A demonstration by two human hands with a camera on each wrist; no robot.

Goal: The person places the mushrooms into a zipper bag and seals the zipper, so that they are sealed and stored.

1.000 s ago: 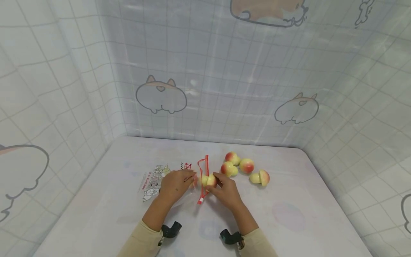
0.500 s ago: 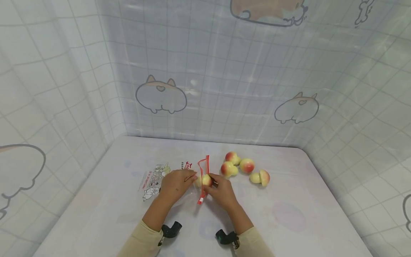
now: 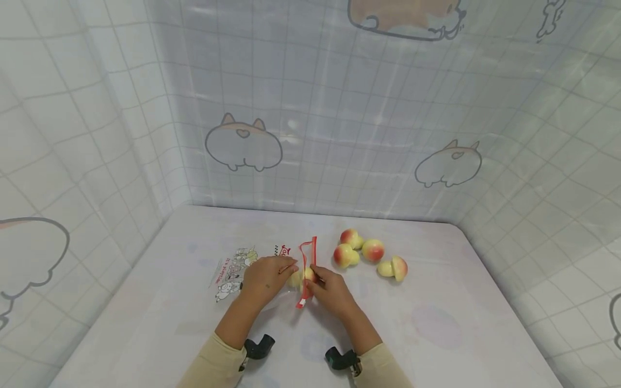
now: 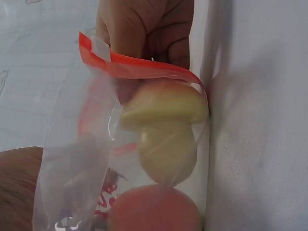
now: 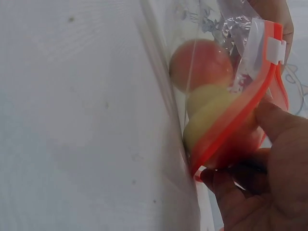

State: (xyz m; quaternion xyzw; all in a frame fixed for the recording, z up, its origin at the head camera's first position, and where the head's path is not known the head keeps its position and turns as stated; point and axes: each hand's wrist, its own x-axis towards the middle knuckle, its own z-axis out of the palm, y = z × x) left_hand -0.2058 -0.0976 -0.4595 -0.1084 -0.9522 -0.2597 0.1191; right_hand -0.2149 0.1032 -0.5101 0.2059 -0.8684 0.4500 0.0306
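Observation:
A clear zip bag (image 3: 237, 269) with printed animals and a red zip edge (image 3: 314, 250) lies on the table, its mouth facing right. My left hand (image 3: 264, 277) grips the upper film near the mouth. A red-and-yellow toy mushroom (image 4: 166, 149) is in the bag's mouth, stem pointing inward. My right hand (image 3: 335, 291) holds it by the cap, with fingers at the red edge. Deeper in the bag, another toy mushroom (image 5: 202, 65) shows its red cap. A white slider (image 5: 275, 51) sits on the zip edge.
Several more toy mushrooms lie to the right of the bag, among them one with its cap up (image 3: 373, 250) and one on its side (image 3: 394, 268). Patterned curtains (image 3: 310, 134) enclose the table (image 3: 436, 302) at the back and sides.
My right hand has moved left with the toy mushroom, from outside the bag's mouth to inside it. The left hand has stayed in place on the bag.

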